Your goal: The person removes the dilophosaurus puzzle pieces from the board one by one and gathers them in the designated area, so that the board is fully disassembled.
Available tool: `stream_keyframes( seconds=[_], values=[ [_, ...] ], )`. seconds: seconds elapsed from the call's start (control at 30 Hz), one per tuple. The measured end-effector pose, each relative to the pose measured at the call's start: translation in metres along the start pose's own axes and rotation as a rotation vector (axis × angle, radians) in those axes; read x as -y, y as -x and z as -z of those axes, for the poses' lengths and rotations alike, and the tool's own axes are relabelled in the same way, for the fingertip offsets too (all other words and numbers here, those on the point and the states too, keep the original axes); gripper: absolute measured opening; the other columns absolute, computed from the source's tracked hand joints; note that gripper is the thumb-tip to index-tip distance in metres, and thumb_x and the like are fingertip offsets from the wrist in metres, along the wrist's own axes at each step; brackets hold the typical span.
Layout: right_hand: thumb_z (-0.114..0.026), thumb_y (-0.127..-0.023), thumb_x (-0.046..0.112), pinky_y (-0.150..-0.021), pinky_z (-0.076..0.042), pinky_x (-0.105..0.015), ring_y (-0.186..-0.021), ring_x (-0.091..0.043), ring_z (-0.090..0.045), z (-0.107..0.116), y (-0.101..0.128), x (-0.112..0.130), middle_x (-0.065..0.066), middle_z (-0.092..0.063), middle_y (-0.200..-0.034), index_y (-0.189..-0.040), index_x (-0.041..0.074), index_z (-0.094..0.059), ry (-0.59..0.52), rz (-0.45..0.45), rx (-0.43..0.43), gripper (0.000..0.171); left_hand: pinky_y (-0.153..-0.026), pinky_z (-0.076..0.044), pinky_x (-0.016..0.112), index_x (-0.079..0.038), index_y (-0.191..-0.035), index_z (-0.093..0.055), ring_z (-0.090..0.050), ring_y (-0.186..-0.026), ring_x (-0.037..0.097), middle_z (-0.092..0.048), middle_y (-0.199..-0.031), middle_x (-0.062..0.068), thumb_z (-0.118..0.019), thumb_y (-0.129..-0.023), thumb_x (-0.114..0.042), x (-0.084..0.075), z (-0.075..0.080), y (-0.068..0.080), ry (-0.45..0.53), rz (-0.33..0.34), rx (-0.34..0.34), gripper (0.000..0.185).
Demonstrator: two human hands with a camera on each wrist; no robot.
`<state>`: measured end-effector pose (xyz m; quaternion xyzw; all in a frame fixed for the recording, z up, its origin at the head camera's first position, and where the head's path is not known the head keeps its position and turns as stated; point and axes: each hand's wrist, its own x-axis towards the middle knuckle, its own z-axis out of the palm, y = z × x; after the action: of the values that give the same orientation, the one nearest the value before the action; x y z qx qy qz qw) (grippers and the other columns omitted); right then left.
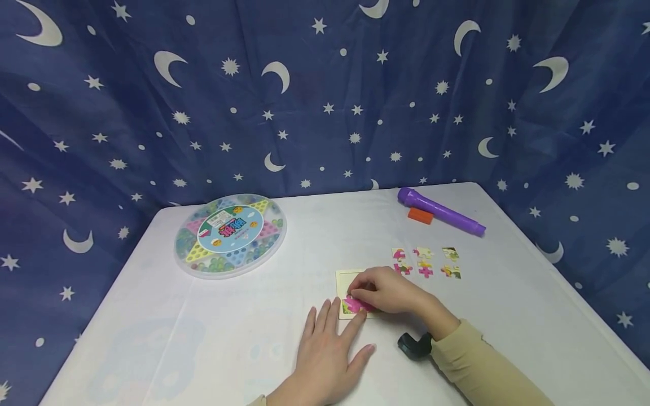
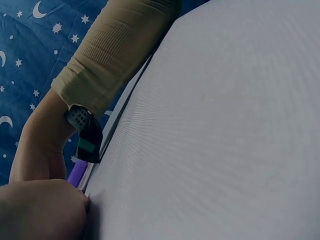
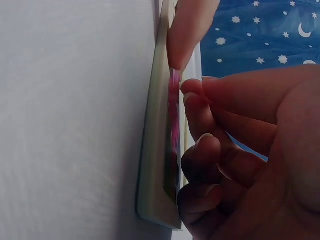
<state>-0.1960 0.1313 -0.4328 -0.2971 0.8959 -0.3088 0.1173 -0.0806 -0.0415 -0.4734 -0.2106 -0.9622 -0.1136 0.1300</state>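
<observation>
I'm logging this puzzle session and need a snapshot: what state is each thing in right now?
puzzle tray: flat on the table, partly filled with pink pieces.
pink puzzle piece: in the tray, under the right hand's fingertips.
loose puzzle pieces: six, laid out in two rows, outside the tray.
right hand: fingers curled, pinching the pink piece.
left hand: flat, fingertips at the tray's edge.
round game box: lid on.
purple torch: lying on its side.

The round game box (image 1: 231,234) carries a label (lettering seemingly too blurred to read).
</observation>
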Motion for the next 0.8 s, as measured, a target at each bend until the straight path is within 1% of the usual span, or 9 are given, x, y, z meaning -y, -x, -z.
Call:
stream_keyframes(
  seconds=[0.1,0.2,0.3,0.5,0.6,0.8],
  values=[
    [-0.063,-0.088,0.031,-0.062,-0.046,-0.029,-0.068,-0.008,-0.052,-0.0013,0.0003,0.0008,0.013,-0.060,-0.073,-0.094,0.027,-0.070,-0.003,0.003,0.009,0.010,-0.104,-0.011,0.058,-0.032,-0.139,-0.042,-0.023,-0.133,0.038,-0.031,-0.143,0.022,-0.033,-0.090,-0.062,0.0001,0.0001,-0.0002,0.002,0.004,0.012,0.058],
    [-0.063,-0.089,0.030,-0.060,-0.045,-0.028,-0.067,-0.008,-0.051,-0.0028,0.0003,0.0000,0.013,-0.059,-0.071,-0.093,0.027,-0.069,0.001,0.015,0.008,0.008,-0.104,-0.010,0.059,-0.032,-0.140,-0.042,-0.022,-0.134,0.038,-0.030,-0.144,0.022,-0.032,-0.090,-0.063,-0.0002,0.0001,0.0002,-0.002,0.007,0.027,0.059],
    [-0.063,-0.089,0.030,-0.060,-0.045,-0.027,-0.066,-0.008,-0.052,-0.0033,0.0001,-0.0014,0.013,-0.059,-0.072,-0.093,0.027,-0.068,-0.004,0.019,0.000,0.007,-0.105,-0.009,0.059,-0.032,-0.140,-0.040,-0.021,-0.134,0.038,-0.029,-0.144,0.022,-0.031,-0.091,-0.063,-0.0006,-0.0003,-0.0001,-0.004,0.009,0.039,0.059],
    [-0.064,-0.088,0.028,-0.059,-0.048,-0.027,-0.068,-0.010,-0.053,-0.0028,0.0000,-0.0032,0.013,-0.061,-0.080,-0.094,0.027,-0.065,-0.052,0.004,-0.002,0.007,-0.105,-0.009,0.059,-0.032,-0.141,-0.040,-0.020,-0.134,0.038,-0.028,-0.145,0.022,-0.031,-0.091,-0.062,-0.0012,0.0003,-0.0013,0.002,0.009,0.042,0.059],
    [-0.065,-0.087,0.027,-0.060,-0.048,-0.027,-0.068,-0.010,-0.054,-0.0024,-0.0004,-0.0044,0.014,-0.061,-0.083,-0.094,0.028,-0.064,-0.068,0.016,-0.002,0.007,-0.104,-0.010,0.059,-0.031,-0.140,-0.041,-0.020,-0.134,0.038,-0.029,-0.144,0.023,-0.031,-0.091,-0.062,-0.0016,0.0010,-0.0015,-0.002,0.008,0.042,0.059],
    [-0.067,-0.086,0.024,-0.062,-0.050,-0.027,-0.070,-0.011,-0.057,-0.0016,0.0006,-0.0059,0.013,-0.062,-0.082,-0.095,0.027,-0.063,-0.101,0.037,0.000,0.011,-0.105,-0.009,0.059,-0.031,-0.140,-0.041,-0.020,-0.134,0.038,-0.028,-0.145,0.022,-0.030,-0.091,-0.062,-0.0015,0.0022,-0.0011,-0.012,0.010,0.053,0.059]
  ],
)
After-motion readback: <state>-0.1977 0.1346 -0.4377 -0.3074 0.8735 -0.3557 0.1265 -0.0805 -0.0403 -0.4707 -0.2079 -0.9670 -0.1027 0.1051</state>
